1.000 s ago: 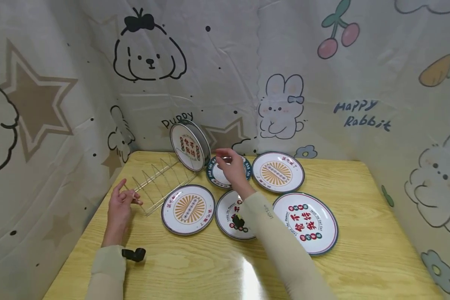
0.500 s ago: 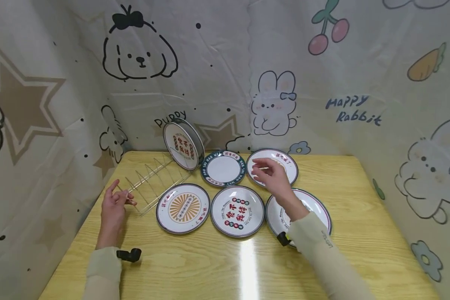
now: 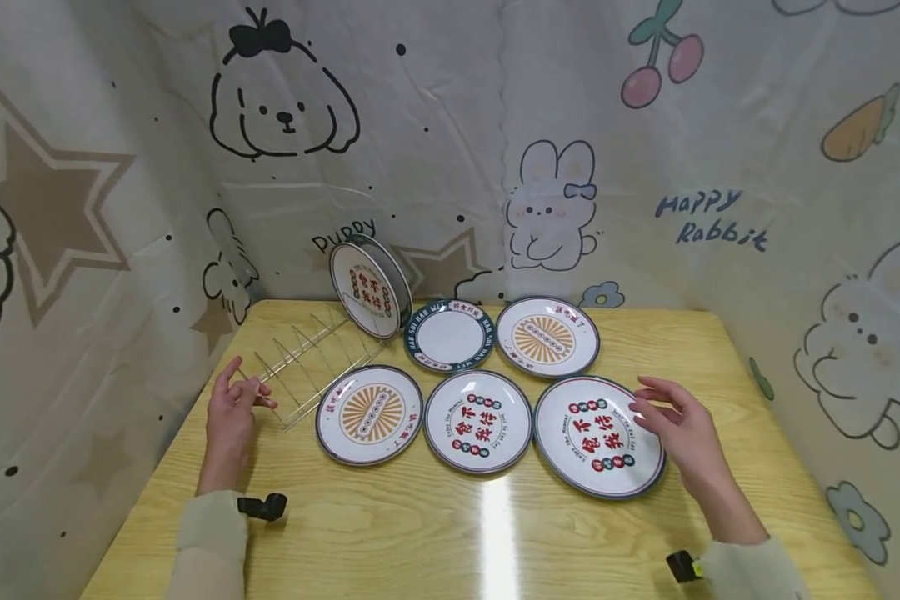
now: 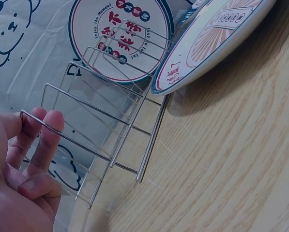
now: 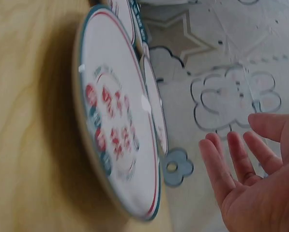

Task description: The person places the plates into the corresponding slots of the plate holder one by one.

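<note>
A wire plate rack [image 3: 300, 367] lies at the table's left side. My left hand [image 3: 231, 412] pinches the rack's near end wire between thumb and fingers, as the left wrist view confirms. White plates [image 3: 369, 287] stand on edge at the rack's far end. My right hand [image 3: 686, 437] hovers with loosely spread fingers by the right rim of a large plate with red lettering [image 3: 600, 467]; the right wrist view shows nothing held. Left of that plate lie a smaller red-lettered plate [image 3: 478, 462] and a plate with an orange sunburst [image 3: 370, 454].
Behind the front row lie a green-rimmed plate [image 3: 450, 337] and another sunburst plate [image 3: 547, 333], all close together. The wooden table [image 3: 390, 542] meets a patterned cloth backdrop [image 3: 450, 125] at the back and sides.
My right hand has moved right and toward me, from above the green-rimmed plate to beside the large plate. The left hand stays at the rack. The camera view has shifted slightly.
</note>
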{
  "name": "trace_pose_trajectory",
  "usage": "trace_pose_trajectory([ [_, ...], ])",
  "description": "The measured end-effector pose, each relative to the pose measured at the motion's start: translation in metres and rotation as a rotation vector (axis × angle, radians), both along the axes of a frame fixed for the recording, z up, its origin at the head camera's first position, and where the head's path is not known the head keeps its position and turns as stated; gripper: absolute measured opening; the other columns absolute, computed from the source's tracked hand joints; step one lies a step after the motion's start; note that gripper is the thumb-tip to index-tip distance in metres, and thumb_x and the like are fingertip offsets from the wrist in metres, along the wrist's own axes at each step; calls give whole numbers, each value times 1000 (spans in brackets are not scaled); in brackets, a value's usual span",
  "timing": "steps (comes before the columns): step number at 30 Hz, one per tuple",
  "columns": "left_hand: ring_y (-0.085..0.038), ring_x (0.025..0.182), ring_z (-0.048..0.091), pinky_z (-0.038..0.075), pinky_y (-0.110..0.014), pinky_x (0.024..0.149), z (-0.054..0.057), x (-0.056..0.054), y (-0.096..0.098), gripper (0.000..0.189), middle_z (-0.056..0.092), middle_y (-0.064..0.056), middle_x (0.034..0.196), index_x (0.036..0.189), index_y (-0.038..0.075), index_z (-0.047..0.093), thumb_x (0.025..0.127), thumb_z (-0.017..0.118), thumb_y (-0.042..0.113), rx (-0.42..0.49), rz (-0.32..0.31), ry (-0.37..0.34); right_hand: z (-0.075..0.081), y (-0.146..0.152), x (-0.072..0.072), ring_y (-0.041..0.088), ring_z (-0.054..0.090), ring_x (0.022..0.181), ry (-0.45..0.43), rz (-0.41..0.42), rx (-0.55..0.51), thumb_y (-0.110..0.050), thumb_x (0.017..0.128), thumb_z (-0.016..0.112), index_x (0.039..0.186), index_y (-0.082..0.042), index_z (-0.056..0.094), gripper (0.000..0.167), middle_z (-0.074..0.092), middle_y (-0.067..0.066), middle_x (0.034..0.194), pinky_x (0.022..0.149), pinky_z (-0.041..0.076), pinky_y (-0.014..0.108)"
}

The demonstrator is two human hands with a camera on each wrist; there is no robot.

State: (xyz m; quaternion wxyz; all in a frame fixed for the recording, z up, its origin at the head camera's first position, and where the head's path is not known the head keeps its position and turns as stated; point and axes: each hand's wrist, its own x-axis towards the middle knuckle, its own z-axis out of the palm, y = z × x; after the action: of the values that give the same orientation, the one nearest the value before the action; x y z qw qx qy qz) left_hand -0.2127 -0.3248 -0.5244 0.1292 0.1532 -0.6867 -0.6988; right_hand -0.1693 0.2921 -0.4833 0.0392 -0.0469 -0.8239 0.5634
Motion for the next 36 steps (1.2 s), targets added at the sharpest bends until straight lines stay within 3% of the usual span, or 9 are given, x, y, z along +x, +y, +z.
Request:
trace_pose_trajectory([
  [6, -7, 67, 65, 55, -18, 79, -3, 1, 2, 59, 66, 10, 81, 164, 17, 27, 110, 51, 18, -20, -10, 49, -21, 28, 26, -8, 62, 98, -43, -145, 13, -20, 106, 61, 149, 1, 47, 51, 59, -10, 116, 83, 56, 16],
  [8, -7, 66, 65, 55, -19, 76, -3, 2, 1, 59, 66, 10, 80, 163, 15, 27, 109, 52, 17, -13, -17, 72, -26, 32, 30, -10, 60, 96, -66, -174, 19, -19, 106, 60, 149, 2, 47, 50, 58, -11, 115, 82, 55, 14],
  [12, -8, 66, 65, 56, -21, 74, -5, 1, 1, 59, 65, 10, 79, 163, 14, 27, 109, 51, 15, 0, -16, 84, -33, 36, 31, -11, 56, 94, -132, -222, 14, -19, 106, 59, 152, 1, 45, 52, 57, 2, 124, 81, 53, 12],
  [18, -7, 68, 66, 53, -19, 85, -5, 0, -1, 59, 66, 11, 81, 164, 21, 28, 110, 51, 18, -16, -5, 26, -43, 37, 26, -9, 60, 89, -235, -236, -71, -12, 105, 58, 159, -1, 35, 59, 45, 23, 146, 80, 56, 16],
  [24, -7, 67, 66, 51, -18, 87, -1, 2, -1, 59, 66, 11, 82, 164, 20, 26, 110, 50, 18, -56, -10, 28, -50, 34, 22, -7, 60, 89, -323, -185, -123, -18, 107, 56, 162, -3, 29, 63, 40, 26, 152, 79, 57, 20],
  [28, -7, 68, 65, 54, -19, 81, 1, 2, 1, 58, 66, 11, 81, 164, 19, 27, 110, 51, 18, -35, -9, 38, -52, 34, 22, -8, 58, 92, -374, -148, -131, -23, 109, 52, 164, -5, 24, 64, 36, 28, 157, 81, 58, 22],
  [36, -8, 67, 66, 51, -18, 86, -1, 3, 3, 58, 66, 10, 81, 163, 22, 29, 110, 51, 19, -25, 3, 14, -55, 38, 19, 0, 61, 96, -410, -146, -113, -16, 107, 56, 163, -5, 28, 64, 41, 27, 154, 81, 60, 27],
])
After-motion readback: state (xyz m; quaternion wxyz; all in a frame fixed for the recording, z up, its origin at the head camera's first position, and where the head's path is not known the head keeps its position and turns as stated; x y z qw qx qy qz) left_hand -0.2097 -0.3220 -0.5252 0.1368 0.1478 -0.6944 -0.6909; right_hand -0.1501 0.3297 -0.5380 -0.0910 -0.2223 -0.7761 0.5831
